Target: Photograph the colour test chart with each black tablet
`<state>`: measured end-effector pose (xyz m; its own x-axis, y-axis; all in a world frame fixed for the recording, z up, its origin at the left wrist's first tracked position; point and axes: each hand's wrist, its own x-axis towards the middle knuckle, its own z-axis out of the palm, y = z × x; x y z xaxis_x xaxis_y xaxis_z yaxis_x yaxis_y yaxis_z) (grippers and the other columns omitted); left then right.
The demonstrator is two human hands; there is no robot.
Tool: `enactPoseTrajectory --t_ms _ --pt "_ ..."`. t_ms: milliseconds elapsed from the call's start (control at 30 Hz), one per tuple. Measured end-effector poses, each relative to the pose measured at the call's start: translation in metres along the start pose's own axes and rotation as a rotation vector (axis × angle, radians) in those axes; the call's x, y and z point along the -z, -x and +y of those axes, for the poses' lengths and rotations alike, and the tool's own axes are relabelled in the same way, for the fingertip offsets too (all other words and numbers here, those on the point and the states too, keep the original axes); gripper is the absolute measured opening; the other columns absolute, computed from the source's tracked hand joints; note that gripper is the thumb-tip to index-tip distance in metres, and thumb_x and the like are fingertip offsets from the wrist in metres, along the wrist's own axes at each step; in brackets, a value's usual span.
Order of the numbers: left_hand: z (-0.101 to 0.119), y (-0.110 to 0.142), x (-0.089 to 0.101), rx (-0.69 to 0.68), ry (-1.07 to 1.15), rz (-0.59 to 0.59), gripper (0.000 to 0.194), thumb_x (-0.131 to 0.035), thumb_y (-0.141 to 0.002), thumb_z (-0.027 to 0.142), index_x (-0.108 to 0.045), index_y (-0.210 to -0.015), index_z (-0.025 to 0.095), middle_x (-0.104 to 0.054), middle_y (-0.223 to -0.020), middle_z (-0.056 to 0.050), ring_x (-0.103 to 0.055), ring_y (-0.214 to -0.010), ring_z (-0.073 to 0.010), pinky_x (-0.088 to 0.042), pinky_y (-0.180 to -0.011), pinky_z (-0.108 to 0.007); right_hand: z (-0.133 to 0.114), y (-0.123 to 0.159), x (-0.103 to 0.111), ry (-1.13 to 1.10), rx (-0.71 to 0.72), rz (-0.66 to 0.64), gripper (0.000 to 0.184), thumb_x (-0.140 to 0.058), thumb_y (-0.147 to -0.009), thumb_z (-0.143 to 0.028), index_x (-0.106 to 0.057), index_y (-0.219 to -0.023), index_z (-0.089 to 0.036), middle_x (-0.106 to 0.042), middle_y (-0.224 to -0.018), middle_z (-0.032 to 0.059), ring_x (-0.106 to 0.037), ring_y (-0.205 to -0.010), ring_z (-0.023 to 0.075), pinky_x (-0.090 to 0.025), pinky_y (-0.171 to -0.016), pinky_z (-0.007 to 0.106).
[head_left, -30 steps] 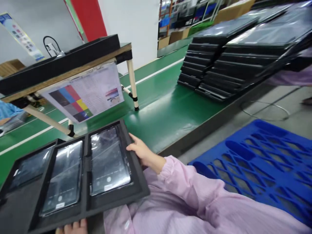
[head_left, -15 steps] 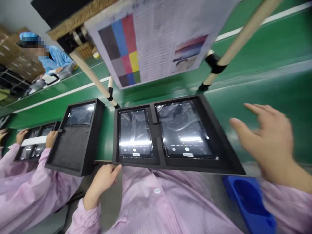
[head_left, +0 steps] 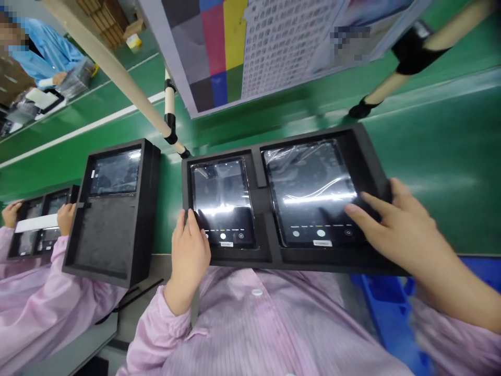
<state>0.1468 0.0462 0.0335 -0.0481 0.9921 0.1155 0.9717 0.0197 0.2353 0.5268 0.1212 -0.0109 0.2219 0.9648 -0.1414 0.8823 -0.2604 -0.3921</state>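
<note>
A black foam tray [head_left: 261,201] lies across in front of me, holding two tablets with lit screens and clear film over them. The left tablet [head_left: 223,193] and the larger right tablet [head_left: 311,183] each show a row of icons along the bottom and a small white label. My left hand [head_left: 191,261] rests at the tray's left rim, fingers stretched upward and thumb over the left tablet's lower corner. On the right side, my right hand [head_left: 403,230] has its fingers spread over the tray's rim, with thumb and index finger near the right tablet's edge.
Left of me stands a stack of foam trays [head_left: 107,235] with one tablet in its upper part. A neighbour's hands hold another tray [head_left: 39,243] with a white strip. Above hangs a colour chart [head_left: 213,62] on a pole frame [head_left: 117,78]. A blue bin [head_left: 385,308] sits lower right.
My right hand has moved left onto the tray's right side. My left hand has moved up and right onto its left rim. The tablet screens now show more icons.
</note>
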Motion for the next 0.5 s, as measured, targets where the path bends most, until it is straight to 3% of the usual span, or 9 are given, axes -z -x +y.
enactPoseTrajectory --t_ms 133,200,267,333,400,467,500 --pt "-0.004 0.003 -0.006 0.103 0.192 0.054 0.057 -0.039 -0.100 0.024 -0.032 -0.154 0.010 -0.054 -0.146 -0.022 -0.028 -0.151 -0.0353 -0.033 -0.117 -0.061 -0.023 0.001 0.005 -0.204 -0.178 -0.006 0.053 -0.048 -0.091 -0.050 -0.071 -0.117 -0.010 -0.027 -0.161 0.0225 -0.023 -0.152 0.0348 -0.020 -0.123 0.052" --pt "-0.009 0.002 -0.007 0.161 0.283 0.050 0.060 -0.039 -0.100 0.029 -0.027 -0.157 0.012 -0.052 -0.148 -0.021 -0.036 -0.148 -0.0331 -0.035 -0.118 -0.057 -0.030 0.005 0.012 -0.301 -0.155 0.054 0.048 -0.050 -0.088 -0.052 -0.071 -0.107 -0.013 -0.030 -0.161 0.0206 -0.019 -0.153 0.0334 -0.014 -0.125 0.052" --pt "-0.017 0.001 -0.007 0.214 0.337 0.035 0.063 -0.039 -0.100 0.034 -0.024 -0.158 0.012 -0.051 -0.149 -0.022 -0.047 -0.141 -0.0305 -0.040 -0.115 -0.052 -0.034 0.011 0.021 -0.468 -0.070 0.106 0.046 -0.055 -0.083 -0.057 -0.067 -0.101 -0.017 -0.032 -0.160 0.0182 -0.021 -0.153 0.0333 -0.016 -0.125 0.052" --pt "-0.024 0.000 -0.004 0.273 0.389 0.041 0.065 -0.040 -0.099 0.038 -0.024 -0.158 0.015 -0.058 -0.143 -0.020 -0.056 -0.133 -0.0279 -0.044 -0.111 -0.048 -0.038 0.016 0.029 -0.741 -0.002 0.001 0.058 -0.061 -0.078 -0.062 -0.059 -0.118 -0.021 -0.036 -0.158 0.0167 -0.032 -0.148 0.0333 -0.028 -0.121 0.053" --pt "-0.029 0.000 -0.001 0.327 0.450 0.052 0.066 -0.041 -0.098 0.043 -0.026 -0.157 0.017 -0.065 -0.134 -0.017 -0.063 -0.125 -0.0263 -0.048 -0.107 -0.046 -0.043 0.018 0.032 -0.970 0.033 -0.201 0.085 -0.066 -0.076 -0.064 -0.037 -0.146 -0.026 -0.035 -0.159 0.0154 -0.039 -0.145 0.0323 -0.037 -0.116 0.054" --pt "-0.032 0.000 0.000 0.357 0.484 0.042 0.070 -0.044 -0.095 0.049 -0.028 -0.155 0.018 -0.069 -0.128 -0.014 -0.067 -0.118 -0.0269 -0.050 -0.105 -0.046 -0.045 0.017 0.032 -1.021 0.072 -0.284 0.105 -0.070 -0.075 -0.061 -0.016 -0.158 -0.027 -0.027 -0.163 0.0132 -0.031 -0.150 0.0306 -0.030 -0.121 0.053" --pt "-0.033 0.000 0.000 0.360 0.487 0.026 0.072 -0.045 -0.093 0.052 -0.030 -0.155 0.019 -0.070 -0.127 -0.013 -0.068 -0.115 -0.0277 -0.051 -0.104 -0.046 -0.046 0.016 0.031 -1.006 0.096 -0.267 0.108 -0.073 -0.074 -0.058 -0.015 -0.159 -0.026 -0.021 -0.166 0.0115 -0.023 -0.153 0.0292 -0.022 -0.125 0.050"
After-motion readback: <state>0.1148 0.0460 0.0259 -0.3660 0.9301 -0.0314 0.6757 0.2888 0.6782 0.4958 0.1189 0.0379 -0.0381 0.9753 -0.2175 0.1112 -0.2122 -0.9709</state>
